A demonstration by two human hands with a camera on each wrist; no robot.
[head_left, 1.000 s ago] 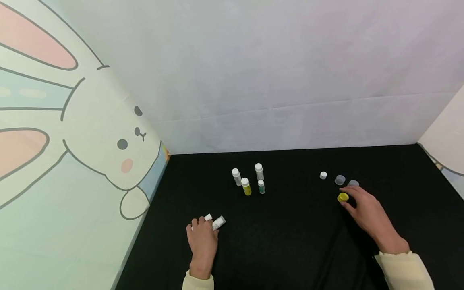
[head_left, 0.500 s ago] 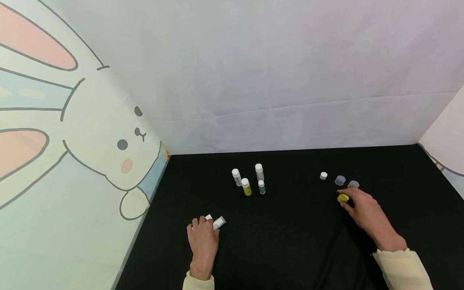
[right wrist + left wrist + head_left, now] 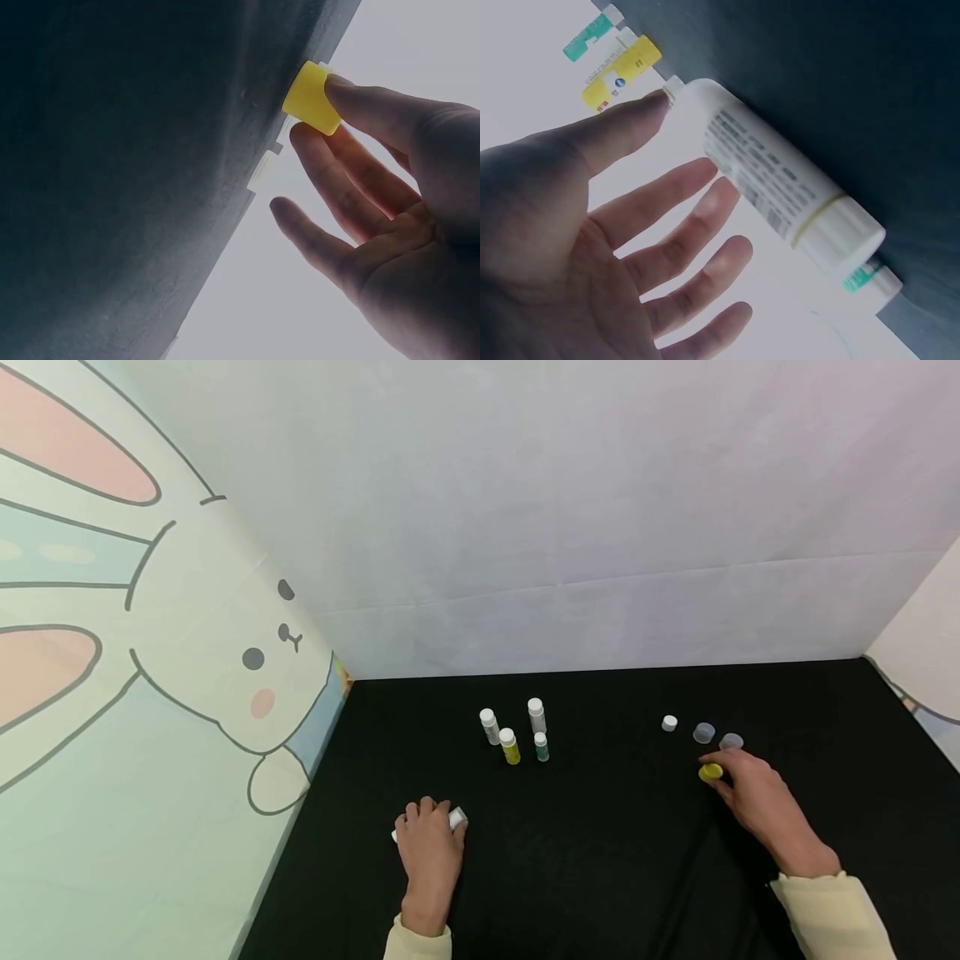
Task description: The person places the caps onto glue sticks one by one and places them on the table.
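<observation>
My left hand (image 3: pixel 431 843) reaches over white bottles lying on the black tabletop. In the left wrist view, a white bottle (image 3: pixel 780 172) with printed text lies right at its fingertips, the fingers loosely spread and the thumb near one end. Behind that bottle shows the end of a smaller one (image 3: pixel 874 277) with a green label; the head view hides most of both. On the right, my right hand (image 3: pixel 757 797) pinches a small yellow cup (image 3: pixel 710 772) between thumb and fingers; the right wrist view shows the thumb against the side of the cup.
Several small bottles stand upright mid-table, among them a yellow one (image 3: pixel 510 747) and a teal one (image 3: pixel 542 747). Beyond my right hand sit a white cap (image 3: pixel 670 723) and two translucent cups (image 3: pixel 703 732). A pale cloth wall (image 3: pixel 600 527) rises behind the table (image 3: pixel 585 843).
My left hand has shifted slightly forward and right, covering more of the lying bottles. The yellow cup is tipped a little differently in my right hand, which has barely moved.
</observation>
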